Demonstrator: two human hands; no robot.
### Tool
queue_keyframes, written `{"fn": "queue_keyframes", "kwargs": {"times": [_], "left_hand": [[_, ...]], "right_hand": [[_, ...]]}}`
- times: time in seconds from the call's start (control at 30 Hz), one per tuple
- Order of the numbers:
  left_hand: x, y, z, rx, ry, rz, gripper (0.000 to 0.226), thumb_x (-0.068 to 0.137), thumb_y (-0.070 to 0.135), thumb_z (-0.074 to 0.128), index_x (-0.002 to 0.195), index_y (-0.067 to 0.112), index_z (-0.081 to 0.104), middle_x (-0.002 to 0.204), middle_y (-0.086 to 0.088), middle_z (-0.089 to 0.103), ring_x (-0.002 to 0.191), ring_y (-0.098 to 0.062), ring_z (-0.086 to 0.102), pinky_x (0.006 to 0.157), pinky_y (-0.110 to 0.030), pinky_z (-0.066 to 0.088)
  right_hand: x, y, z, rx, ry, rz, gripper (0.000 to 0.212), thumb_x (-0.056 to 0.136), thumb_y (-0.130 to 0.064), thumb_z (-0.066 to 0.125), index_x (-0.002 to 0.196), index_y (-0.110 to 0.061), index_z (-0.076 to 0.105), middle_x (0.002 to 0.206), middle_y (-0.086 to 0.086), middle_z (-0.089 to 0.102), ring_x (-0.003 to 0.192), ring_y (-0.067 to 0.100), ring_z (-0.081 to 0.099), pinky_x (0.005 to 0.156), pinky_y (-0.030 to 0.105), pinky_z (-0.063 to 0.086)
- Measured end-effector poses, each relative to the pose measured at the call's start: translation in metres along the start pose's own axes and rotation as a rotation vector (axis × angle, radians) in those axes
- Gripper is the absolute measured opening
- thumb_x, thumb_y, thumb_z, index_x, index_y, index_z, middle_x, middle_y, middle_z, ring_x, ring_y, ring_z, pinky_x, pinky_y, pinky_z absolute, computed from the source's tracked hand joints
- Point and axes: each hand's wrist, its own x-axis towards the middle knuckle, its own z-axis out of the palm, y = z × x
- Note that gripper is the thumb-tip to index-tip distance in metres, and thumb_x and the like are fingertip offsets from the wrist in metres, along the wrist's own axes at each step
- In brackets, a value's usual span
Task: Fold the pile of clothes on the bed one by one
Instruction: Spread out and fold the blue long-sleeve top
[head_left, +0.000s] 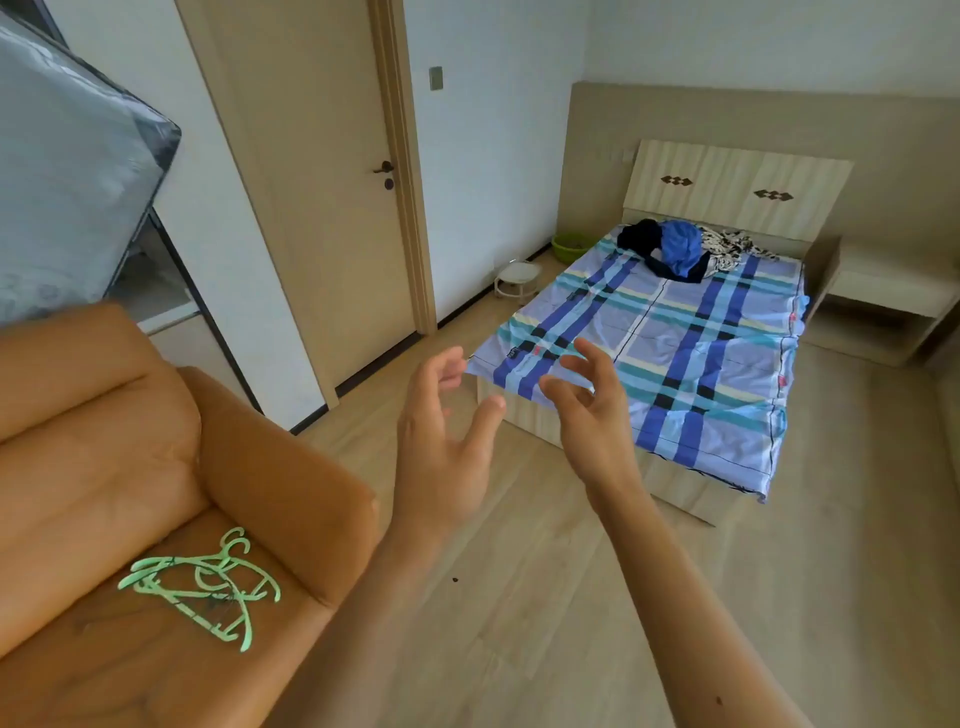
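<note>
Meanwhile, left hand (441, 441) and right hand (592, 415) are hovering empty, fingers spread. Pile of clothes (680, 249) is lying at the bed's (675, 364) headboard end, well apart. Green hangers (208, 587) are resting on the orange sofa (130, 467) beside the person.

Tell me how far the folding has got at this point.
Not started. The pile of clothes sits unfolded in a heap near the headboard. Both hands, left and right, are open, empty and raised short of the bed. Every garment remains to fold.
</note>
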Motion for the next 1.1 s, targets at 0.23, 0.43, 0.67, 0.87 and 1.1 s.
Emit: {"fn": "queue_keyframes", "kwargs": {"times": [0.23, 0.43, 0.67, 0.87, 1.1], "left_hand": [[0.063, -0.043, 0.013, -0.02, -0.012, -0.094, 0.039, 0.088, 0.034, 0.064, 0.125, 0.027, 0.058, 0.118, 0.018, 0.064, 0.116, -0.001, 0.058, 0.099, -0.033, 0.049], [0.149, -0.106, 0.029, -0.071, -0.056, -0.178, 0.03, 0.086, 0.035, 0.062, 0.115, 0.03, 0.061, 0.112, 0.018, 0.066, 0.112, -0.003, 0.06, 0.096, -0.033, 0.049], [0.289, -0.16, 0.053, -0.138, -0.105, -0.218, 0.022, 0.085, 0.034, 0.061, 0.107, 0.029, 0.065, 0.106, 0.014, 0.07, 0.106, -0.002, 0.063, 0.089, -0.022, 0.051], [0.376, -0.199, 0.074, -0.206, -0.169, -0.257, 0.018, 0.086, 0.032, 0.061, 0.103, 0.028, 0.067, 0.104, 0.013, 0.071, 0.105, -0.004, 0.065, 0.086, -0.016, 0.05], [0.481, -0.268, 0.102, -0.217, -0.185, -0.3, 0.018, 0.086, 0.029, 0.061, 0.101, 0.022, 0.069, 0.101, 0.009, 0.072, 0.1, -0.007, 0.067, 0.082, -0.013, 0.049]], "right_hand": [[0.077, 0.038, 0.032, 0.003, -0.054, 0.078, 0.049, 0.096, -0.029, 0.063, 0.142, -0.033, 0.045, 0.128, -0.012, 0.057, 0.096, -0.009, 0.063, 0.065, 0.003, 0.045], [0.166, 0.082, 0.089, -0.017, -0.091, 0.122, 0.048, 0.096, -0.022, 0.063, 0.14, -0.032, 0.047, 0.125, -0.013, 0.058, 0.094, -0.014, 0.061, 0.062, 0.003, 0.044], [0.28, 0.105, 0.144, -0.032, -0.039, 0.17, 0.047, 0.096, -0.028, 0.063, 0.139, -0.037, 0.047, 0.122, -0.017, 0.06, 0.093, -0.007, 0.064, 0.062, 0.006, 0.047], [0.365, 0.126, 0.183, -0.006, 0.018, 0.211, 0.044, 0.095, -0.027, 0.065, 0.135, -0.035, 0.051, 0.122, -0.012, 0.062, 0.093, 0.001, 0.066, 0.066, 0.012, 0.048], [0.483, 0.169, 0.242, 0.029, 0.006, 0.225, 0.047, 0.094, -0.024, 0.065, 0.138, -0.032, 0.05, 0.118, -0.011, 0.063, 0.089, -0.008, 0.064, 0.062, 0.008, 0.048]]}}
